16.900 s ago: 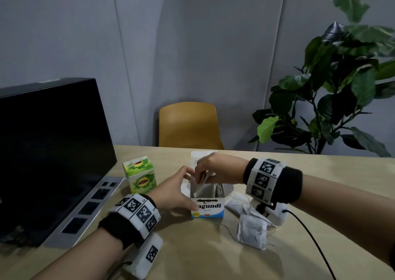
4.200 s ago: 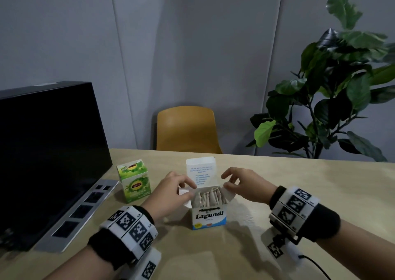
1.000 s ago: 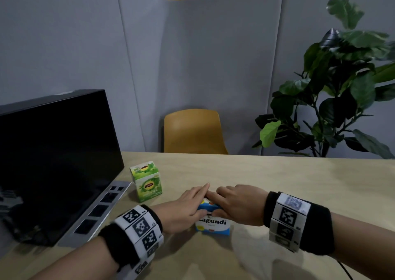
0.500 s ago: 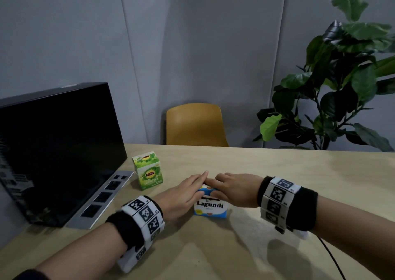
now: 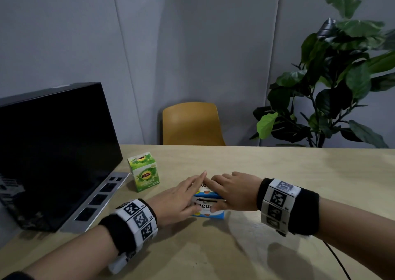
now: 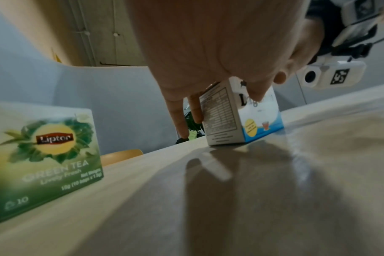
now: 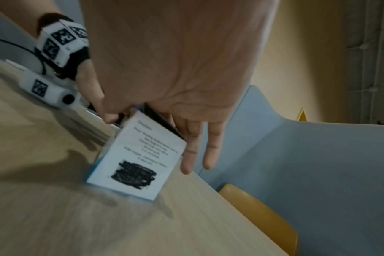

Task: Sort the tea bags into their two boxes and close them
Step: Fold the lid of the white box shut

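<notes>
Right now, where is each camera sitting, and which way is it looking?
Head: worn on the head, looking forward and down over the table; shows both forearms, the left hand and right hand flat on the Lagundi box.
Left wrist: low under the left hand, looking along its fingers; shows the palm, the Lipton box and the Lagundi box.
Right wrist: under the right hand, looking along its fingers at the Lagundi box.
All three views share the Lagundi box.
</notes>
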`<action>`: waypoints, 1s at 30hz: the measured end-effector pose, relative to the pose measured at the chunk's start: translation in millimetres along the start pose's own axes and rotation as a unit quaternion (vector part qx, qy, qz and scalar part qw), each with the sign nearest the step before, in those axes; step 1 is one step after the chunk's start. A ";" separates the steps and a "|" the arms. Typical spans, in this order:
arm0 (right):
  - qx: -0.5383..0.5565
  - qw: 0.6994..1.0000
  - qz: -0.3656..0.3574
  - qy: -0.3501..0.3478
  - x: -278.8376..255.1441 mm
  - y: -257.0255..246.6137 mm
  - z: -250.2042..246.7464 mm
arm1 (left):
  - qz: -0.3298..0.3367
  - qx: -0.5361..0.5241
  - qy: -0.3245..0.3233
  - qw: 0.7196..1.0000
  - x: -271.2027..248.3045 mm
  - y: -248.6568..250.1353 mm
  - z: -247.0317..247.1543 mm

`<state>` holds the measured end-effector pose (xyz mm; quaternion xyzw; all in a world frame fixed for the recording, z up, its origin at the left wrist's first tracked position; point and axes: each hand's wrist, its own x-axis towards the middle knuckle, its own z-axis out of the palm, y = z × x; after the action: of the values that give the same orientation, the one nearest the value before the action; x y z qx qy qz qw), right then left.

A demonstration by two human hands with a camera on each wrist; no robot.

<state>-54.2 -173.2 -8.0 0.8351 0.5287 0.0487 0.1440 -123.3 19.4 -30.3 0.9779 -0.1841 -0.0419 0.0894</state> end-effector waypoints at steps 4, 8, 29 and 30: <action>-0.052 0.998 0.025 0.021 -2.9 -10.9 7.4 | -0.007 -0.008 0.012 1.000 -0.2 0.4 1.1; 0.020 0.999 0.045 -0.009 -5.6 -6.7 -0.9 | -0.021 -0.021 0.026 0.999 -0.6 3.8 -1.8; 0.645 0.716 0.251 0.092 -24.5 5.5 18.1 | -0.072 -0.056 -0.009 0.996 7.8 5.6 5.9; 0.628 0.731 0.250 0.094 -24.1 5.7 17.7 | -0.074 -0.053 -0.012 0.996 8.4 5.8 5.8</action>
<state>-55.6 -200.4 -21.5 0.8284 0.2215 -0.1818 -0.4813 -118.2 10.1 -35.3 0.9822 -0.1099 -0.0698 0.1357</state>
